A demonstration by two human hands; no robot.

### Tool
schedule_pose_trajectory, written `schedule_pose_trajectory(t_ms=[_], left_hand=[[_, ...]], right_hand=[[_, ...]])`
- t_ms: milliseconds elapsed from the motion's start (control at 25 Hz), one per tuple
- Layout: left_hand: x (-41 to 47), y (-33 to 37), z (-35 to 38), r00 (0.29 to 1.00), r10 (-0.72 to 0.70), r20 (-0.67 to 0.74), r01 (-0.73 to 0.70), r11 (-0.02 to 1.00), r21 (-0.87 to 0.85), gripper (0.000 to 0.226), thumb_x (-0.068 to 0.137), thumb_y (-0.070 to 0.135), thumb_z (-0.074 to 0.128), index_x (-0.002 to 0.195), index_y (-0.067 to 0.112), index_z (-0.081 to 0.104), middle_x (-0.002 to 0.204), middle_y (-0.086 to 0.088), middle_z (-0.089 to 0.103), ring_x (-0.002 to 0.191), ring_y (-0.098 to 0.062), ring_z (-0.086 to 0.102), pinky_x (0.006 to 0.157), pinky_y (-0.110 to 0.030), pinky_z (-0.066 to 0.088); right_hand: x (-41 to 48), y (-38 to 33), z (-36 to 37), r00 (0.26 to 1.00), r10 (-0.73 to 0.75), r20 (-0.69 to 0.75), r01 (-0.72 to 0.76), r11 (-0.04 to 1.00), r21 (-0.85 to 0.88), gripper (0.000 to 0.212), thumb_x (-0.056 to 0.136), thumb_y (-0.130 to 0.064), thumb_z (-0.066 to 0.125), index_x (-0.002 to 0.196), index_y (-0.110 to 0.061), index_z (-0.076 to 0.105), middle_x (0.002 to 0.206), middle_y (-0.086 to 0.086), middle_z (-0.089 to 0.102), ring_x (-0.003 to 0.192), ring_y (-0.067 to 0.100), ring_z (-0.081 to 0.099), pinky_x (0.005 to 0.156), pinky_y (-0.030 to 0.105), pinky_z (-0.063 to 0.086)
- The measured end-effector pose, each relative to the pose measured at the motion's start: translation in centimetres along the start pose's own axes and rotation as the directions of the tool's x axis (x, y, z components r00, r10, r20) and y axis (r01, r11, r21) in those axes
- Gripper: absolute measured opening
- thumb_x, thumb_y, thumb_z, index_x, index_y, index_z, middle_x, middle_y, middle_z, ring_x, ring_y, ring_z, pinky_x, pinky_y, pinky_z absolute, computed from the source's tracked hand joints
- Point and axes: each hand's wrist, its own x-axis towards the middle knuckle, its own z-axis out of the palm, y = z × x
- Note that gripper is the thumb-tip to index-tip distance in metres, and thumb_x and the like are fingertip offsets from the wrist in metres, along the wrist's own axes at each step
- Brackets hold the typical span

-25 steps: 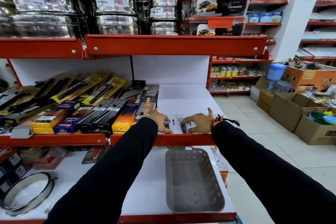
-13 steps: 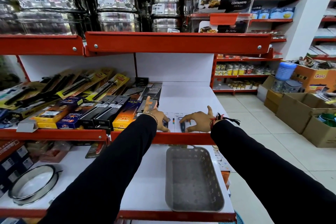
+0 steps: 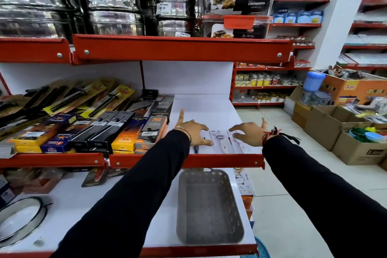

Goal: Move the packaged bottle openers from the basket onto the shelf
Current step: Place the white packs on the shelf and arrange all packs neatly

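Lifted apart since a moment ago, both hands, uncovering packaged bottle openers (image 3: 222, 141) flat on the shelf (image 3: 209, 109). Left hand (image 3: 193, 131) spread wide, fingertips touching down just left of the packs. Right hand (image 3: 249, 133) splayed, loosely curled, fingertips just over their right edge. Grey basket (image 3: 209, 207) below the wrists.

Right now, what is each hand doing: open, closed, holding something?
Left hand: open, fingers spread, resting on a packet on the shelf.
Right hand: open, fingers spread over the packets, gripping nothing.
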Motion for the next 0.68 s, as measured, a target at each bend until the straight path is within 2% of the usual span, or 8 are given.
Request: schedule_pose_trajectory(t_ms=[120, 280, 560, 680], left_hand=[[1.6, 3.8, 0.7, 0.999, 0.045, 0.019, -0.046, 0.998, 0.031, 0.083, 0.079, 0.086, 0.032, 0.148, 0.041, 0.039, 0.155, 0.001, 0.045, 0.154, -0.023, 0.021, 0.106, -0.061, -0.034], [2.7, 5.4, 1.8, 0.996, 0.036, 0.079, -0.043, 0.994, 0.1, 0.085, 0.077, 0.088, 0.026, 0.15, 0.045, 0.034, 0.159, 0.011, 0.038, 0.155, -0.025, 0.017, 0.096, -0.062, -0.041], [2.3, 3.5, 1.9, 0.995, -0.006, 0.097, -0.002, 0.997, 0.083, 0.084, 0.075, 0.088, 0.031, 0.15, 0.051, 0.028, 0.16, 0.007, 0.036, 0.156, -0.025, 0.013, 0.084, -0.057, -0.047], [2.2, 2.8, 1.9, 0.995, -0.01, 0.098, 0.002, 0.997, 0.08, 0.081, 0.077, 0.086, 0.034, 0.15, 0.051, 0.027, 0.16, 0.003, 0.038, 0.156, -0.023, 0.011, 0.088, -0.058, -0.045]], right_hand=[[-0.9, 2.5, 0.3, 0.995, 0.064, 0.074, -0.061, 0.997, -0.045, 0.043, 0.089, -0.056, 0.04, 0.132, -0.05, 0.045, 0.144, -0.011, 0.053, 0.138, 0.023, 0.04, 0.11, 0.069, -0.007], [-1.7, 3.6, 1.2, 0.99, 0.032, 0.139, -0.028, 0.999, -0.031, 0.048, 0.082, -0.063, 0.046, 0.13, -0.058, 0.043, 0.147, -0.014, 0.049, 0.14, 0.023, 0.039, 0.109, 0.07, -0.004], [-0.6, 3.0, 1.8, 0.991, -0.022, 0.133, 0.024, 1.0, -0.009, 0.047, 0.081, -0.067, 0.043, 0.128, -0.062, 0.042, 0.146, -0.016, 0.05, 0.139, 0.02, 0.04, 0.109, 0.071, -0.005], [-0.3, 2.8, 1.7, 0.99, -0.025, 0.142, 0.027, 1.0, -0.012, 0.046, 0.082, -0.067, 0.043, 0.128, -0.062, 0.041, 0.146, -0.017, 0.049, 0.14, 0.02, 0.04, 0.109, 0.072, -0.006]])
